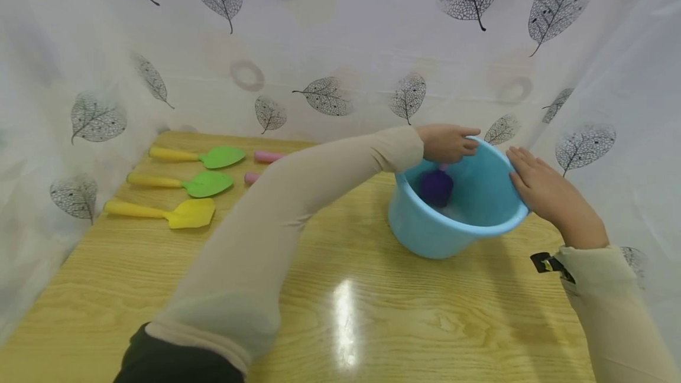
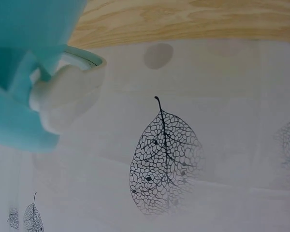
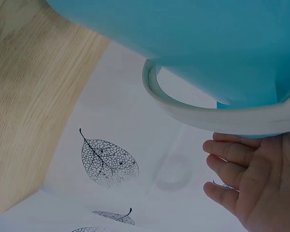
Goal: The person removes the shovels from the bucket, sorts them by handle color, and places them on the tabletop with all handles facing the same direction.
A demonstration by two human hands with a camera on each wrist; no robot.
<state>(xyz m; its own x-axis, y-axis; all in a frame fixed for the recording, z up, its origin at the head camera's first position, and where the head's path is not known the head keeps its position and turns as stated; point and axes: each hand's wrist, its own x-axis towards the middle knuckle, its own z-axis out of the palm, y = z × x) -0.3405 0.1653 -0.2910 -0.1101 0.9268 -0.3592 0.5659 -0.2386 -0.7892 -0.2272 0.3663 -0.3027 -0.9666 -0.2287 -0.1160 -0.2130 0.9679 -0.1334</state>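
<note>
A light blue bucket [image 1: 425,235] stands tilted on the wooden table in the head view. My left hand [image 1: 448,143] is over its far left rim, gripping the pink handle of a toy shovel, mostly hidden by the hand. The shovel's purple blade [image 1: 436,188] hangs down inside the bucket. Against the right rim rests my right hand [image 1: 550,191], its fingers straight; in the right wrist view its palm [image 3: 266,179] lies beside the bucket's pale carrying handle [image 3: 203,116]. The left wrist view shows the bucket's white handle joint [image 2: 63,99], but not the left hand.
At the table's left lie two green-bladed shovels [image 1: 220,157] with yellow handles and an all-yellow shovel [image 1: 191,213]. Pink handles [image 1: 268,156] show partly behind my left sleeve [image 1: 276,217]. A leaf-print curtain [image 1: 340,34] surrounds the table's back and sides.
</note>
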